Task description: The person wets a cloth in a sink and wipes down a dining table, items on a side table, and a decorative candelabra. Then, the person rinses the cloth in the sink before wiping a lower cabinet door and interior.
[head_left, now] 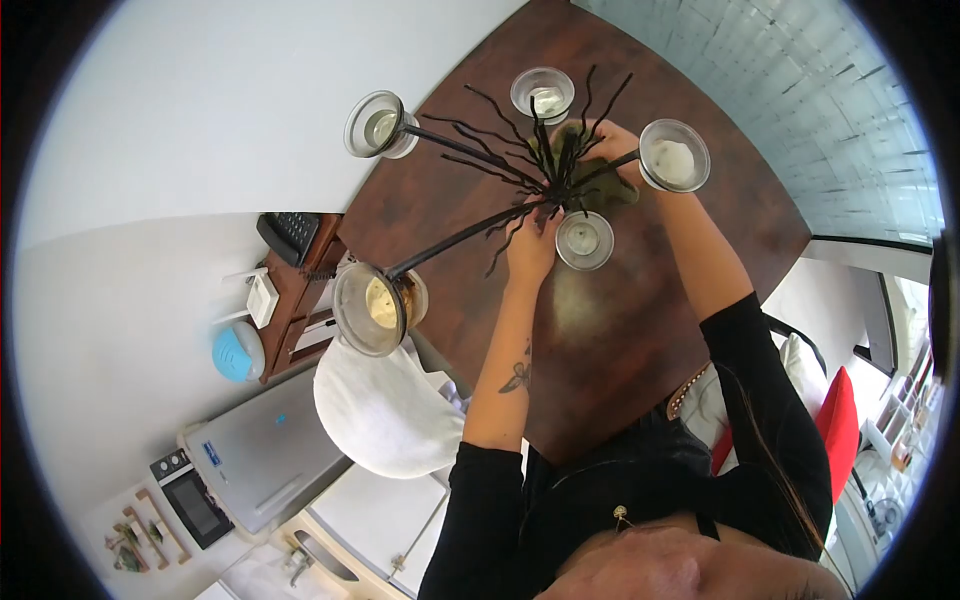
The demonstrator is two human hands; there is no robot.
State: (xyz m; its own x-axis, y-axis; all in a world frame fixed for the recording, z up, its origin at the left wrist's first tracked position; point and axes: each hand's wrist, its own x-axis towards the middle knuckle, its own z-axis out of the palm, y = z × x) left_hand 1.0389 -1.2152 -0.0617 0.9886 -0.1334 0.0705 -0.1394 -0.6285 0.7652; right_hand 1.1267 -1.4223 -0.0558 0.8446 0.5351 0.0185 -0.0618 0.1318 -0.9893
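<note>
A dark metal candle holder (555,192) with thin wavy rods stands on the brown table (610,340). Its long arms carry glass cups with pale candles, such as the near-left cup (368,308), the far-left cup (380,127) and the right cup (674,157). My left hand (532,245) is closed at the centre of the holder, below the rods, its fingertips partly hidden. On the far right side of the centre, my right hand (612,147) is closed on an olive-green cloth (612,187), which lies against the holder; rods cover part of these fingers.
A white-covered chair (390,410) stands at the table's left edge. Beyond it are a grey fridge (265,450), a microwave (197,507) and a shelf with a black telephone (290,237). White wall borders the table's far left; a glass-block wall (790,90) borders its right. A red cushion (838,430) lies right.
</note>
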